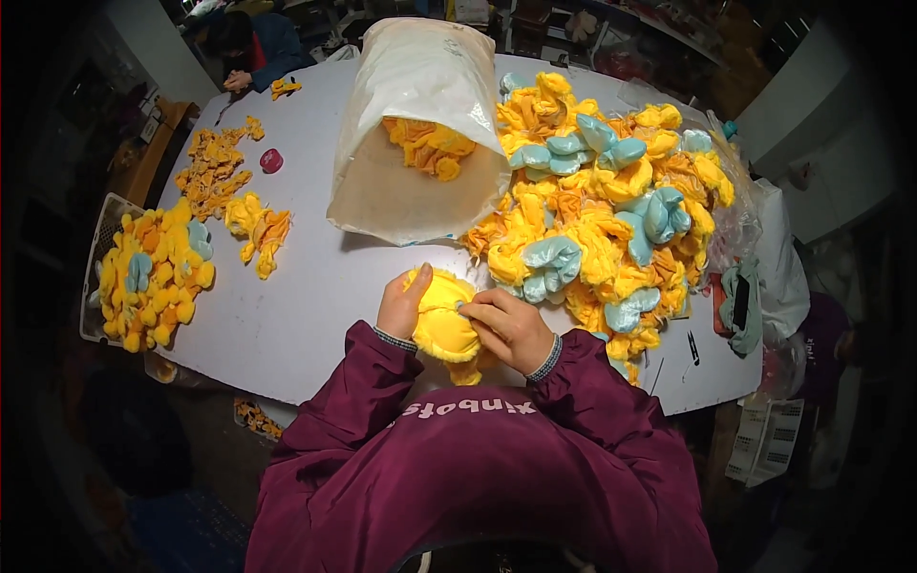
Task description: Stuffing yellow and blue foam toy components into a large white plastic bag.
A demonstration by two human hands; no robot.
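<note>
Close to my body at the table's near edge, a rounded yellow plush piece (445,325) is held between my two hands. A seam line runs across it, and a smaller orange-yellow part hangs below. My left hand (399,307) grips its left side, thumb pointing up along the edge. On the other side, my right hand (514,330) pinches the plush with thumb and forefinger, by a small greyish spot at the fingertips that I cannot make out. Right beside that hand rises a big heap of yellow, orange and light blue plush skins (592,239).
A white sack (420,196) lies with its mouth toward me, plush pieces inside. At left are a basket of yellow plush (153,277), loose orange pieces (210,167) and a pink round object (271,160). Small black snips (693,349) lie right. Another person (258,53) sits at far left.
</note>
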